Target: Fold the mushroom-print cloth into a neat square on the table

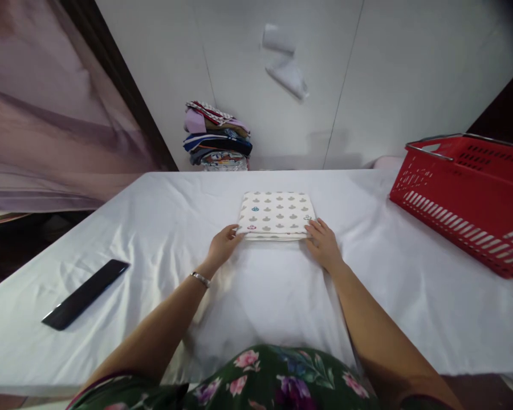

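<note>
A folded white cloth point(277, 212) printed with rows of small grey motifs and a few coloured ones lies flat on the white-covered table point(282, 296). Its near edge shows several layers. My left hand point(223, 244) is closed at the near left corner, thumb and fingers around the edge. At the near right corner, my right hand point(324, 244) grips the cloth with fingers on top and the thumb at the near edge. A metal bracelet point(200, 279) circles my left wrist.
A black flat object point(85, 293) rests on the table at the left. To the right stands a red plastic basket point(465, 199) with a metal handle. Beyond the far edge is a stack of folded clothes point(217, 136). A pinkish curtain point(47, 114) hangs at the left.
</note>
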Tool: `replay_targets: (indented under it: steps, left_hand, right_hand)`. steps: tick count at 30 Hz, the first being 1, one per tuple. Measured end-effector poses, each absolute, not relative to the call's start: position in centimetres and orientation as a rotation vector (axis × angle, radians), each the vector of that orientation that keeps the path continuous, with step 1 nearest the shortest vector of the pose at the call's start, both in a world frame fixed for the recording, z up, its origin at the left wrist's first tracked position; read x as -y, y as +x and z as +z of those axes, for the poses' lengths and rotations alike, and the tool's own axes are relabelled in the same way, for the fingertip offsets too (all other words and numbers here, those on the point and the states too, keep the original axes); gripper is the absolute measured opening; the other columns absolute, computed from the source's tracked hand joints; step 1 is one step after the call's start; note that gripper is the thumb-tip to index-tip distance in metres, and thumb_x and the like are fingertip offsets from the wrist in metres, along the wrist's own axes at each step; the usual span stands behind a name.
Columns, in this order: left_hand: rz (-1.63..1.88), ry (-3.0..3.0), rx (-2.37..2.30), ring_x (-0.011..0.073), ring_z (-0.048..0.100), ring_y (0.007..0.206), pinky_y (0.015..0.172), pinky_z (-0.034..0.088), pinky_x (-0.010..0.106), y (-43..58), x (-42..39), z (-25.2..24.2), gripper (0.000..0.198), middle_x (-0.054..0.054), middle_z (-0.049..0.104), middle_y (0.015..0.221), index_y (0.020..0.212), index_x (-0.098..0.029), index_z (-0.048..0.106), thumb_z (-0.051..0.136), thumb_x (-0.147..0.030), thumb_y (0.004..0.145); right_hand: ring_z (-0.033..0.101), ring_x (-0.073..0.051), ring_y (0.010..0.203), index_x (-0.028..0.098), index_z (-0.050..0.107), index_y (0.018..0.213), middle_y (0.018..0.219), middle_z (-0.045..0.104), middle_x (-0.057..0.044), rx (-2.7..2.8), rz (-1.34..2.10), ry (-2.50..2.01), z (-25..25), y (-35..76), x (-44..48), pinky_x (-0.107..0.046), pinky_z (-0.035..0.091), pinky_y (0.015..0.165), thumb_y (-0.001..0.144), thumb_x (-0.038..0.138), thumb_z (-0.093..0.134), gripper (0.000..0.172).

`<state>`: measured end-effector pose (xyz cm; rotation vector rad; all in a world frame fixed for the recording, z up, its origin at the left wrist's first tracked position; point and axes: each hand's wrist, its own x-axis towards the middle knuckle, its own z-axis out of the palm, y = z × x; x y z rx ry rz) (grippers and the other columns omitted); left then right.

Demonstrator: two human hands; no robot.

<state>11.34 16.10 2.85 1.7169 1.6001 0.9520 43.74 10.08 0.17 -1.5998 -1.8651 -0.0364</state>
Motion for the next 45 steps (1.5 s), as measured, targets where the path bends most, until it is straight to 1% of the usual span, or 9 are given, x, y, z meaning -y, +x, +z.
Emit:
replay_targets:
  steps: [6, 12, 19, 23, 26, 31, 36, 41, 45]
  left_hand:
    - [1.129, 1.482, -1.526, 0.0105, 0.051, 0.059, 0.055, 0.04, 0.022, 13.2, -16.6, 3.4, 0.036, -0.003, 0.058, 0.069, 0.1, -0.018, 0.062, 0.058, -0.029, 0.066]
    - [0.865, 1.588, -1.736, 0.0097, 0.049, 0.054, 0.051, 0.035, 0.022, 13.0, -16.2, 3.0, 0.026, -0.005, 0.056, 0.063, 0.091, -0.022, 0.061, 0.057, -0.021, 0.066]
    - [0.92, 1.254, -1.526, 0.0105, 0.054, 0.059, 0.054, 0.041, 0.021, 12.2, -16.5, 3.9, 0.034, -0.002, 0.059, 0.068, 0.093, -0.019, 0.061, 0.063, -0.025, 0.06]
    - [0.897, 1.139, -1.552, 0.0145, 0.061, 0.07, 0.057, 0.046, 0.023, 12.1, -17.3, 5.0, 0.037, 0.003, 0.063, 0.081, 0.095, -0.018, 0.06, 0.061, -0.039, 0.066]
    - [0.844, 1.166, -1.604, 0.0156, 0.06, 0.066, 0.055, 0.046, 0.025, 12.7, -18.3, 5.1, 0.038, 0.004, 0.063, 0.075, 0.088, -0.017, 0.06, 0.064, -0.048, 0.065]
    - [0.687, 1.216, -1.621, 0.016, 0.058, 0.057, 0.05, 0.044, 0.025, 14.2, -19.8, 5.2, 0.034, 0.004, 0.061, 0.061, 0.075, -0.013, 0.06, 0.071, -0.044, 0.063]
    - [0.605, 1.356, -1.593, 0.017, 0.064, 0.073, 0.058, 0.046, 0.024, 14.2, -20.3, 5.4, 0.03, 0.007, 0.07, 0.084, 0.085, -0.016, 0.062, 0.059, -0.043, 0.073]
    - [0.486, 1.526, -1.735, 0.0286, 0.062, 0.092, 0.068, 0.044, 0.03, 13.4, -20.2, 4.7, 0.032, 0.015, 0.068, 0.097, 0.082, -0.015, 0.06, 0.064, -0.041, 0.064]
    - [0.428, 1.598, -1.757, 0.029, 0.062, 0.094, 0.07, 0.042, 0.03, 13.4, -19.9, 4.5, 0.033, 0.014, 0.068, 0.101, 0.086, -0.017, 0.059, 0.06, -0.043, 0.066]
  right_hand:
    - [0.043, -0.024, 0.127, 0.022, 0.065, 0.11, 0.123, 0.062, -0.005, 1.837, -0.053, -1.732, 0.9, 43.7, -9.8, -0.045, 0.03, 0.101, 0.086, 0.017, 0.042, 0.033]
    - [0.044, -0.024, 0.126, 0.021, 0.067, 0.106, 0.123, 0.062, -0.004, 1.831, -0.035, -1.787, 1.1, 43.4, -9.7, -0.044, 0.03, 0.101, 0.084, 0.014, 0.043, 0.033]
    - [0.046, -0.023, 0.124, 0.021, 0.067, 0.105, 0.122, 0.062, -0.005, 1.832, -0.056, -1.757, 0.5, 43.6, -9.9, -0.043, 0.034, 0.1, 0.082, 0.012, 0.043, 0.034]
    - [0.047, -0.024, 0.123, 0.018, 0.067, 0.105, 0.122, 0.062, -0.007, 1.852, -0.066, -1.718, 0.1, 43.7, -10.2, -0.043, 0.037, 0.099, 0.082, 0.012, 0.044, 0.034]
    - [0.048, -0.024, 0.122, 0.017, 0.067, 0.105, 0.122, 0.062, -0.007, 1.848, -0.075, -1.698, -0.1, 43.7, -10.3, -0.043, 0.038, 0.1, 0.081, 0.012, 0.044, 0.034]
    - [0.05, -0.024, 0.12, 0.017, 0.067, 0.105, 0.121, 0.063, -0.008, 1.804, -0.057, -1.71, -0.2, 43.7, -10.2, -0.043, 0.039, 0.1, 0.08, 0.014, 0.044, 0.034]
    - [0.049, -0.023, 0.122, 0.016, 0.066, 0.108, 0.123, 0.061, -0.008, 1.842, -0.059, -1.74, -0.4, 43.9, -9.9, -0.042, 0.037, 0.102, 0.081, 0.015, 0.043, 0.035]
    - [0.046, -0.024, 0.125, 0.017, 0.065, 0.11, 0.126, 0.06, -0.007, 1.998, -0.038, -1.841, 1.0, 44.3, -9.8, -0.043, 0.035, 0.103, 0.08, 0.014, 0.045, 0.037]
    - [0.047, -0.025, 0.124, 0.02, 0.069, 0.103, 0.121, 0.063, -0.006, 2.081, 0.046, -1.905, 4.0, 43.6, -10.9, -0.044, 0.034, 0.104, 0.074, 0.012, 0.048, 0.037]
